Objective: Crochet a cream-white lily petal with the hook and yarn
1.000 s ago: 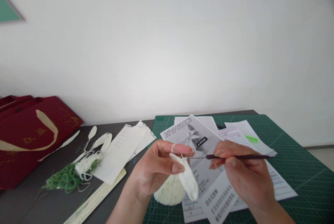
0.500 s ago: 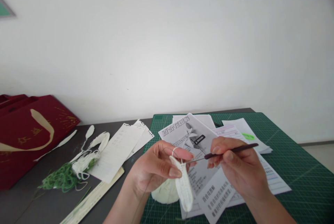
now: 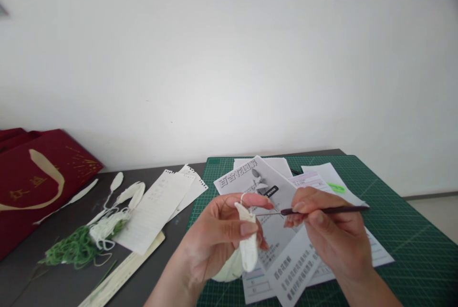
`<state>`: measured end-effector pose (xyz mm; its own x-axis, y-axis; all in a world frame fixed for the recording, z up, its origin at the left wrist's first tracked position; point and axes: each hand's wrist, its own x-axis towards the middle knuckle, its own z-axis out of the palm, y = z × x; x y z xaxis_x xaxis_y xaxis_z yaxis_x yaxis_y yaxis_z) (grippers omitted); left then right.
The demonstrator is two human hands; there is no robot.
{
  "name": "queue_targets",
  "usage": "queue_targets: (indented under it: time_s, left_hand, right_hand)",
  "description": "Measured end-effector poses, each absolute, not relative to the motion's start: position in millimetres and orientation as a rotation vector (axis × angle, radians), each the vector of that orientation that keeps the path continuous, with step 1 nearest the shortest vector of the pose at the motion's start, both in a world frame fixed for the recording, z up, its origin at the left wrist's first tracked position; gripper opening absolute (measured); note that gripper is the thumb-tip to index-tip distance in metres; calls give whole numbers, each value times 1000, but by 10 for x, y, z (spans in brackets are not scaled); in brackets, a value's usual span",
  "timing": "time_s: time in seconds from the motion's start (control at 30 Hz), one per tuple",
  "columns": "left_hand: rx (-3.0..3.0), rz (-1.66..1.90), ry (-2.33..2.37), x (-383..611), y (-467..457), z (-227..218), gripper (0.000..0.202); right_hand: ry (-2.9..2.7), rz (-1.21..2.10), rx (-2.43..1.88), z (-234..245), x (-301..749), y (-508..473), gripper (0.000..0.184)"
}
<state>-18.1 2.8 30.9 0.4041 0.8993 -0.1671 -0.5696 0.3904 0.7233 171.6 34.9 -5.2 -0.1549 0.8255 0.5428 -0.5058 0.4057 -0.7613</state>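
Note:
Between its thumb and fingers, my left hand (image 3: 218, 230) pinches a narrow white crocheted petal (image 3: 248, 252), which hangs down below the thumb. White yarn loops over the left index finger. My right hand (image 3: 331, 226) grips a crochet hook (image 3: 332, 209) by its dark handle, pen-like, with the thin metal shaft pointing left. The hook's tip meets the upper edge of the petal, though the exact stitch is too small to make out. Behind the left hand, a round pale thing (image 3: 229, 269) lies partly hidden on the green cutting mat (image 3: 404, 230).
Printed sheets (image 3: 246, 178) with a flower picture lie under the hands. To the left are notebook pages (image 3: 153, 206), a pale ruler-like strip (image 3: 125, 273), green yarn (image 3: 71, 249), white yarn (image 3: 107, 226) and white petals (image 3: 134, 192). A red gift bag (image 3: 39, 178) stands at far left.
The hook has turned to lie more nearly level, its handle end lower. The petal hangs straighter and sits slightly higher in my left hand. The whole view has shifted a little.

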Motion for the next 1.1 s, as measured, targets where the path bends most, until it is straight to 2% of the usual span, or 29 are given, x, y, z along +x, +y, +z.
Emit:
queue_targets:
  time_s: [0.4, 0.57, 0.67, 0.8, 0.9, 1.1]
  left_hand:
    - [600, 926, 534, -242, 75, 213, 41]
    - [577, 907, 500, -265, 88, 193, 41]
    - [633, 876, 554, -266, 61, 232, 38]
    - [922, 1069, 769, -209, 34, 269, 26]
    - [1081, 1261, 895, -106, 46, 216, 26]
    - [816, 1354, 823, 33, 102, 68, 16]
  right_hand:
    - [-1253, 1279, -274, -44, 1716, 352, 10]
    - [-1257, 1313, -259, -20, 1748, 363, 10]
    - [-1148, 1446, -304, -22, 1735, 371, 9]
    - [-829, 1737, -422, -64, 1606, 366, 13]
    - [-631, 1828, -491, -105, 1473, 326, 15]
    - [-663, 1614, -561, -145, 1324, 238, 16]
